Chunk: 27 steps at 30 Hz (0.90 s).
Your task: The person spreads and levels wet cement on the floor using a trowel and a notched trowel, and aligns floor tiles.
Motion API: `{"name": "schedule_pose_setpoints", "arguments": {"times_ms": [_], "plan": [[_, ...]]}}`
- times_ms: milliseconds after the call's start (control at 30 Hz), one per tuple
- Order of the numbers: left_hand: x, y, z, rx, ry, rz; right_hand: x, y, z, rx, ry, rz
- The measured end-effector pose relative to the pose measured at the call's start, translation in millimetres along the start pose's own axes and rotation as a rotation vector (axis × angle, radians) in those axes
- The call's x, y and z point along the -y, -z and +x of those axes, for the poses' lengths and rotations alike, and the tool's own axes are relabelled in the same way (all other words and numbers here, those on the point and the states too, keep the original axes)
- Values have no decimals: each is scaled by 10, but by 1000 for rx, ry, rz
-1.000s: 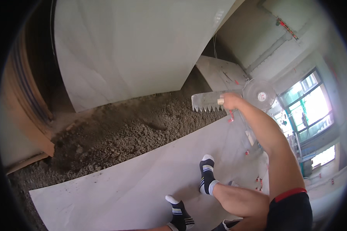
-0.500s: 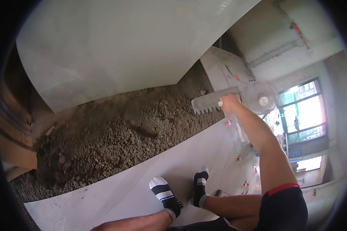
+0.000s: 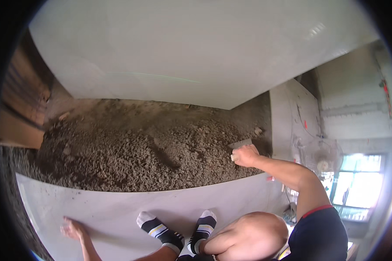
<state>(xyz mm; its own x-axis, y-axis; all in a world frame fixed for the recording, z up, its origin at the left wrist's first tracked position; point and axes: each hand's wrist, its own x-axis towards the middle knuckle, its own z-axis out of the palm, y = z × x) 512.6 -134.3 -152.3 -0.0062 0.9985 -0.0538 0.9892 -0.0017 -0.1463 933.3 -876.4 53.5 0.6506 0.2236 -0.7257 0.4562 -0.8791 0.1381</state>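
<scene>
My right hand [image 3: 245, 155] is closed round the pale handle of a notched trowel [image 3: 241, 143], its metal blade low over the right end of a rough bed of grey-brown mortar [image 3: 117, 148]. From this angle the trowel's teeth cannot be seen. On the left, my left hand [image 3: 74, 229] is spread just over or on the large pale floor tile [image 3: 117, 209] and holds nothing; its fingers are a little blurred. Both my feet, in striped socks, rest on that tile. Beyond the mortar a large pale slab [image 3: 196, 56] rises with its lower edge near the bed.
Brown stacked boards or boxes [image 3: 21, 126] stand at the left edge of the mortar. A round fan [image 3: 324, 163] is at the right, before a bright window [image 3: 357, 185]. Another pale tile [image 3: 287, 117] lies past the mortar's right end.
My right hand has lowered the notched trowel from above the tile's edge to the mortar. My left hand has come into view, and the view has turned and dropped, with my knee now showing.
</scene>
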Motion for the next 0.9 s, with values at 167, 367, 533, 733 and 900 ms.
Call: {"name": "schedule_pose_setpoints", "arguments": {"times_ms": [167, 367, 533, 733, 900], "plan": [[-364, 596, -395, -173, 29, -117, 448, -1, 248, -22, 135, 103], [-756, 642, -599, -153, -12, -56, 359, 4, 107, -50, 83, 121], [-945, 768, -749, -169, -23, -139, 486, 203, 59, -71, 60, 135], [-474, 794, -677, -318, -171, 75, 1509, 1031, -41, -130, 44, 79], [-1071, 1012, -1106, -169, -57, -345, 2303, 1531, -93, -297, 101, 84]]}}
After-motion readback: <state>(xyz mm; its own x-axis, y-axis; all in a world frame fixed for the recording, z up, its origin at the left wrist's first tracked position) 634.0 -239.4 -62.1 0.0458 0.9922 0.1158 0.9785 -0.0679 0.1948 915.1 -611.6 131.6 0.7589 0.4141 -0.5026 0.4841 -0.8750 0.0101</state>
